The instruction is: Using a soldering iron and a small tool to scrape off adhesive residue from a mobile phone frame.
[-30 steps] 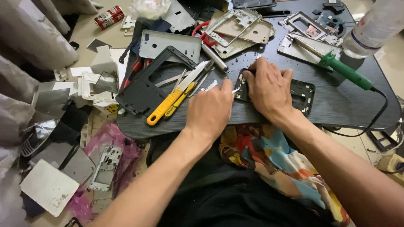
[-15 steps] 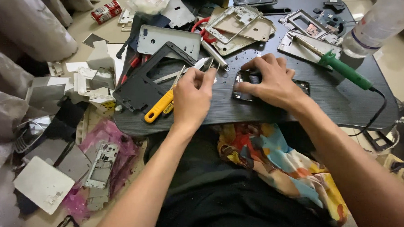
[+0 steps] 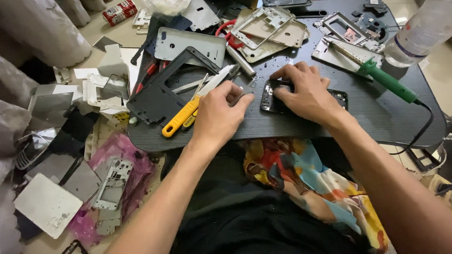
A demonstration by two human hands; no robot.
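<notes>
On the dark lap table, close to its near edge, the right hand lies spread over a black phone frame, fingers pressing it flat against the board; only the left end of the frame and a corner to the right of the hand show. Just left of it the left hand is curled, its fingers pinched on a thin metal tool whose tip points toward the frame, though the tool is too small to tell its kind. Beside that hand lies a yellow-handled knife, with tweezers crossing a larger black frame further left. A green-handled soldering iron rests to the right of the right hand, its cord trailing off the table edge, and a clear plastic bottle stands at the far right corner. Metal phone chassis pieces are heaped along the far side. Off the board to the left, white back panels and a pink bag litter the floor
</notes>
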